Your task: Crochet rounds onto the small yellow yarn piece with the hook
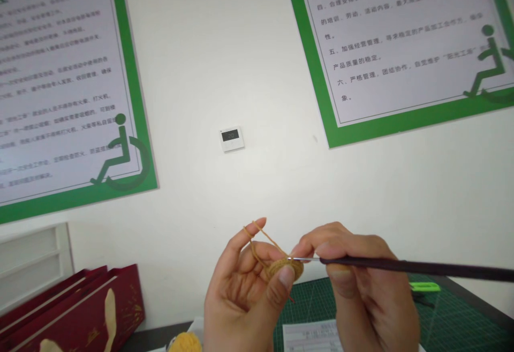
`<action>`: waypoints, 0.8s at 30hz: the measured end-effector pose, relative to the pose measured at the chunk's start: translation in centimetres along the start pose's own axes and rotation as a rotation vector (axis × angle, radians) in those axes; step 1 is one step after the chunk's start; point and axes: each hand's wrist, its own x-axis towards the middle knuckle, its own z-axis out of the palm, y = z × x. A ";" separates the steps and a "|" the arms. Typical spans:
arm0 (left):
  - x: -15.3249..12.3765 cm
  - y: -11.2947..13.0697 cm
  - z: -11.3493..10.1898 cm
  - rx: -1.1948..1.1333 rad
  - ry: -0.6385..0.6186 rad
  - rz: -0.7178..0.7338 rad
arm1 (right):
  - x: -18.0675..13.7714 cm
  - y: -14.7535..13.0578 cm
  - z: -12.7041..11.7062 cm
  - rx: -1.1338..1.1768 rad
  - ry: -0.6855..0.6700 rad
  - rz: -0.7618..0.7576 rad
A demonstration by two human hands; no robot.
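Observation:
My left hand [249, 287] pinches a small round piece of tan crochet work [296, 270] between thumb and fingers. Its index finger is raised, with a strand of tan yarn [270, 238] looped round it and running down to the piece. From the right, my right hand [357, 282] grips a crochet hook [413, 267] with a long dark handle and a thin metal shaft. The hook's tip meets the top edge of the crochet piece; whether it is through a stitch is too small to tell. A short red thread end [292, 299] shows below the piece.
Below the hands lie a green cutting mat [445, 314] and a printed sheet [307, 336]. A bright green tool [424, 286] rests on the mat. A yellow yarn ball [185, 342] and dark red gift bags [80, 309] are at left. Green-framed posters [142, 143] and a thermostat [232, 139] hang on the wall.

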 end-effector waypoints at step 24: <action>0.1 -0.2 0.1 0.007 0.001 0.041 | 0.2 0.5 -0.6 0.055 -0.040 0.050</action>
